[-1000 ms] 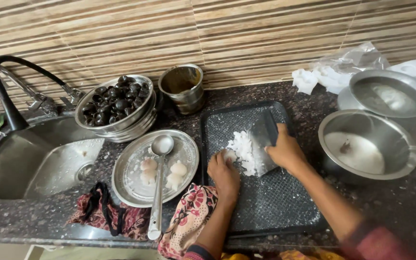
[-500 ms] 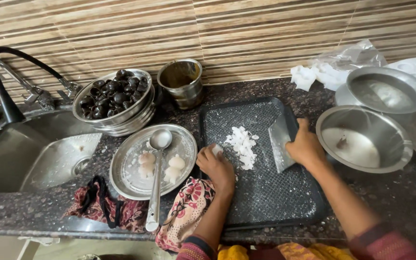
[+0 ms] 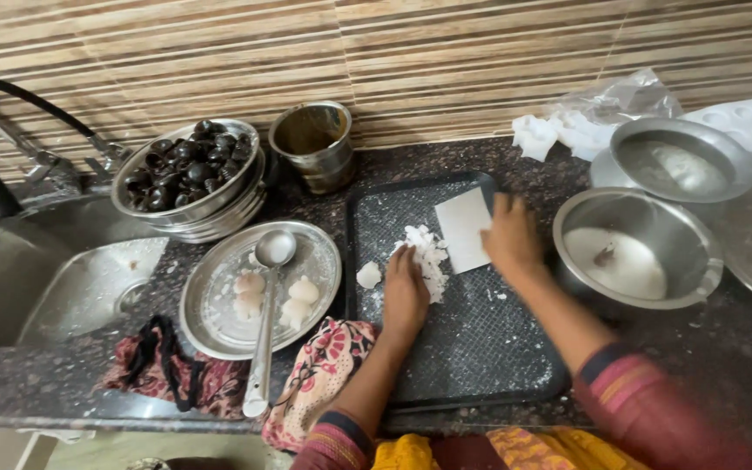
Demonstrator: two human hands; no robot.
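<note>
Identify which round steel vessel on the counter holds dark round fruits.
The steel bowl beside the sink, heaped with dark fruits; the right-side steel bowls hold only white contents.

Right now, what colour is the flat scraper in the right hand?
White: the scraper under the right hand is plain white against the dark tray; head view.

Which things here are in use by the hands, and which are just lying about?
In use:
- left hand on the white chopped pile
- right hand holding the flat scraper
- dark tray under both

Lying about:
- bowl of dark fruit
- metal cup
- plate with ladle
- patterned cloth
- big steel bowl
- sink
</note>
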